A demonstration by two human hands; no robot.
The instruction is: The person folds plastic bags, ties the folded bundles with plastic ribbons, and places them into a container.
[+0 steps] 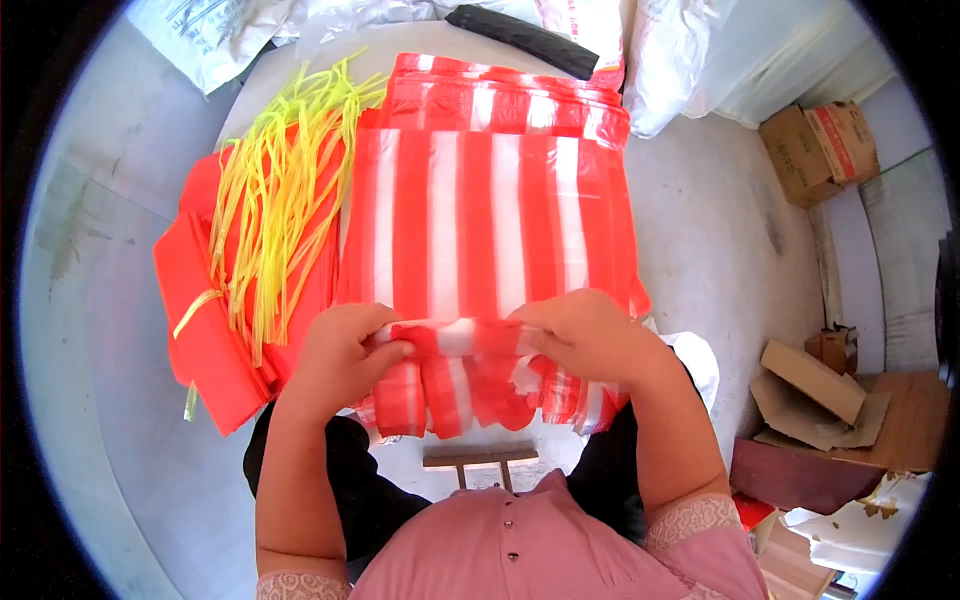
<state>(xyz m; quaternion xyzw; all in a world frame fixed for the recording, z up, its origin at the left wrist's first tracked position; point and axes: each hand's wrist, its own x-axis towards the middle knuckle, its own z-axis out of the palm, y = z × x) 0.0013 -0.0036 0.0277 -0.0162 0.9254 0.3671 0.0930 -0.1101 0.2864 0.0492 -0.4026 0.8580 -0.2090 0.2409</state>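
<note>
A stack of red-and-white striped plastic bags lies in front of me. My left hand pinches the near edge of the striped plastic at its left side, thumb on top. At the right side of the same edge, my right hand has its fingers closed on the plastic. Between the two hands the edge is gathered into a narrow fold, and loose ends hang down toward my lap. Yellow plastic strips lie left of the stack, over folded red plastic. A red bundle there is bound with a yellow strip.
A long black block rests behind the stack. White sacks stand at the back. On the right are a cardboard box by the wall and an opened carton on a brown wooden surface.
</note>
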